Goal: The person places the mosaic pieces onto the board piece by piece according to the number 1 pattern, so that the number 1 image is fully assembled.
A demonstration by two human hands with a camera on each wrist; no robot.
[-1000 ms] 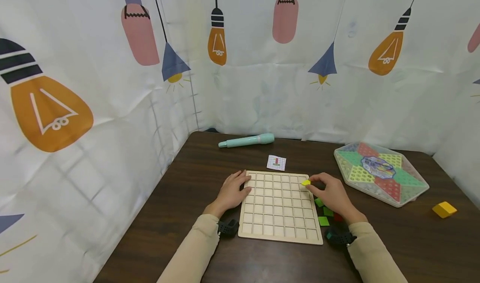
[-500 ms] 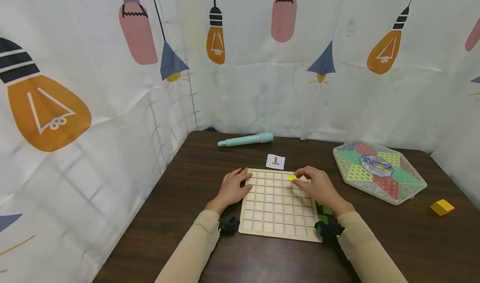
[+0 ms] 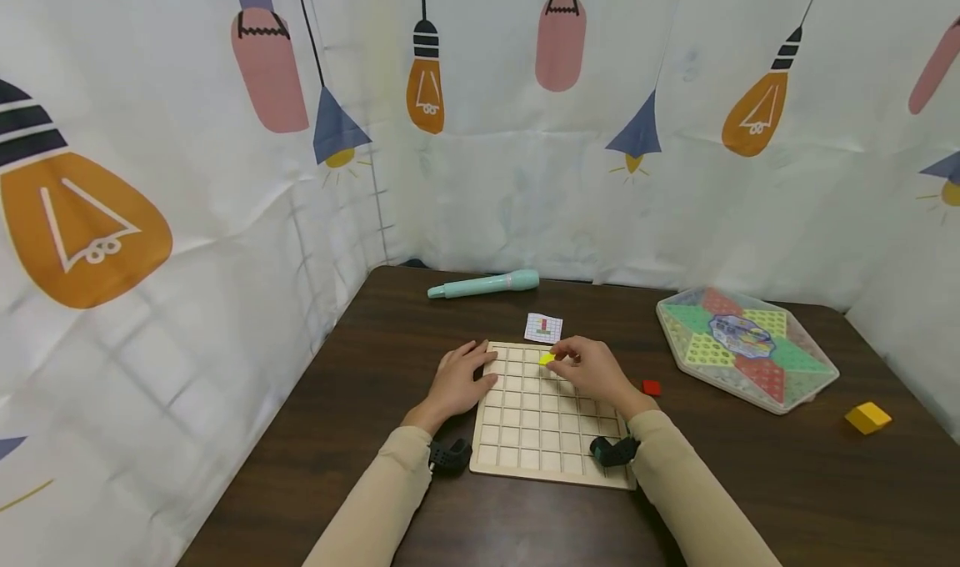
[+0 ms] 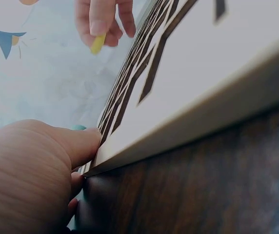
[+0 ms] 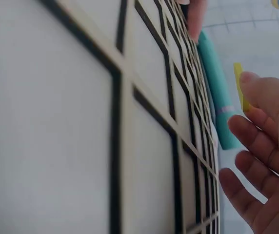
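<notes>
A pale wooden grid board (image 3: 551, 421) lies on the dark table. My right hand (image 3: 588, 371) pinches a small yellow tile (image 3: 547, 358) just above the board's far row, near its middle; the yellow tile (image 4: 97, 44) (image 5: 240, 92) shows in both wrist views too. My left hand (image 3: 459, 381) rests flat at the board's far left edge, fingers touching the rim (image 4: 144, 146). A small pattern card (image 3: 543, 328) lies just beyond the board.
A red tile (image 3: 651, 388) lies right of the board. A teal pen-like tool (image 3: 483, 284) lies at the back. A hexagonal game box (image 3: 742, 346) sits at the right, a yellow block (image 3: 867, 418) beyond it. Curtain walls close in the left and back.
My right hand has carried the yellow tile leftward from the board's far right corner to the middle of the far row. The left hand has stayed put.
</notes>
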